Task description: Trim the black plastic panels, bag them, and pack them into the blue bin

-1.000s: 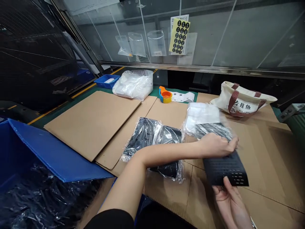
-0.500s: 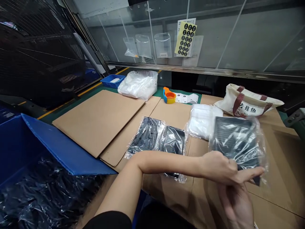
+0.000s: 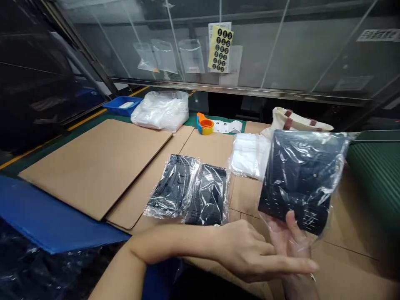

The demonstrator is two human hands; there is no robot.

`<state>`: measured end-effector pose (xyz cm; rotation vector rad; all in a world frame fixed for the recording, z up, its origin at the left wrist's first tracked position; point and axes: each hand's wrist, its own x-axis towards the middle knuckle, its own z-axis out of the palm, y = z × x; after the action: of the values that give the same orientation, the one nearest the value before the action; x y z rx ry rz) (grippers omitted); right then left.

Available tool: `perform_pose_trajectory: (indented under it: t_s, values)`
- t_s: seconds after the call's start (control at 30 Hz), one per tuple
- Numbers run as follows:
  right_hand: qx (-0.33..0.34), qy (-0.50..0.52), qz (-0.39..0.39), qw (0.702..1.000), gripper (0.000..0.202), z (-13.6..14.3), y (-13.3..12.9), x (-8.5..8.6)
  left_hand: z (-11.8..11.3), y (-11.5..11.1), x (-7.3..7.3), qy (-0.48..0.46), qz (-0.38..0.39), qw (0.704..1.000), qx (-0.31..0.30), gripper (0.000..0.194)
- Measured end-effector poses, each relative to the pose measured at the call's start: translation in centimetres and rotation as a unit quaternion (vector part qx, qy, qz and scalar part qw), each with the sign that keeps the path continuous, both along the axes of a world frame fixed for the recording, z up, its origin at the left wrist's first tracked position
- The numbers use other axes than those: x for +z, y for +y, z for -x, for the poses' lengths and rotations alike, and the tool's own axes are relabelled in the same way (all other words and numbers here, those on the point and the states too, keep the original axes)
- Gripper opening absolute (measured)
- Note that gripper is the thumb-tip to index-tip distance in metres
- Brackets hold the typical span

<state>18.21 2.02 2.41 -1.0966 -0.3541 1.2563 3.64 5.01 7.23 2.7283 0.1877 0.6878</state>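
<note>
A black slotted panel in a clear plastic bag (image 3: 300,179) is held up on the right, tilted toward the camera. My right hand (image 3: 290,239) grips its lower edge, thumb in front and fingers behind. My left hand (image 3: 250,254) crosses in front of the right wrist, just below the bag, with its index finger stretched out and the other fingers curled; nothing shows in it. Two more bagged black parts, one on the left (image 3: 171,185) and one on the right (image 3: 208,193), lie side by side on the cardboard beyond my left forearm.
Flat cardboard sheets (image 3: 100,162) lie at left, above a blue bin (image 3: 56,216) holding dark bagged items. Behind are a white plastic bundle (image 3: 161,110), blue tray (image 3: 120,106), tape roll (image 3: 206,126), clear bag stack (image 3: 250,154) and canvas bag (image 3: 276,121).
The bagged panel has been raised and turned, and my right hand now shows at its lower edge. My left hand has moved left and down, off the bag. The view has shifted right.
</note>
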Motion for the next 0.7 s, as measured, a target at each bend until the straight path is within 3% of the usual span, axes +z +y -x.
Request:
perform_pose_trajectory:
  t_s: [0.07, 0.13, 0.17, 0.23, 0.33, 0.37, 0.43, 0.5, 0.63, 0.7]
  values:
    - [-0.007, 0.056, 0.004, 0.998, 0.057, 0.4, -0.1, 1.0, 1.1, 0.1, -0.2, -0.108, 0.13, 0.981, 0.093, 0.047]
    - [-0.007, 0.12, 0.007, 0.993, 0.058, 0.7, -0.3, 1.7, 1.7, 0.4, -0.4, -0.205, 0.269, 0.919, 0.201, 0.061]
    - [-0.008, 0.14, 0.005, 0.99, 0.057, 0.9, -0.4, 2.0, 1.7, 0.6, -0.6, -0.236, 0.333, 0.886, 0.22, 0.068]
    - [-0.018, 0.149, -0.003, 0.989, 0.053, 1.2, -0.6, 2.4, 1.5, 0.7, -1.1, -0.27, 0.438, 0.836, 0.191, 0.066]
    - [-0.032, 0.144, -0.013, 0.989, 0.048, 1.6, -0.6, 2.5, 0.9, 0.2, -1.9, -0.295, 0.517, 0.787, 0.16, 0.019]
    - [-0.033, 0.144, -0.016, 0.989, 0.046, 1.7, -0.6, 2.5, 0.8, -0.1, -2.1, -0.302, 0.531, 0.774, 0.165, 0.011]
    - [-0.039, 0.14, -0.024, 0.989, 0.044, 1.6, -0.6, 2.5, 0.6, -0.6, -2.3, -0.296, 0.56, 0.755, 0.17, 0.015]
    - [-0.03, 0.137, -0.033, 0.99, 0.043, 1.3, -0.6, 2.4, 0.8, -1.0, -2.2, -0.244, 0.577, 0.762, 0.164, 0.014]
    - [0.049, 0.146, -0.034, 0.988, 0.046, 0.6, -0.7, 2.4, 1.8, -1.0, -1.8, -0.076, 0.526, 0.839, 0.119, 0.011]
    - [0.074, 0.152, -0.032, 0.985, 0.044, 0.5, -0.9, 2.5, 2.4, -0.6, -1.9, -0.085, 0.524, 0.838, 0.127, 0.014]
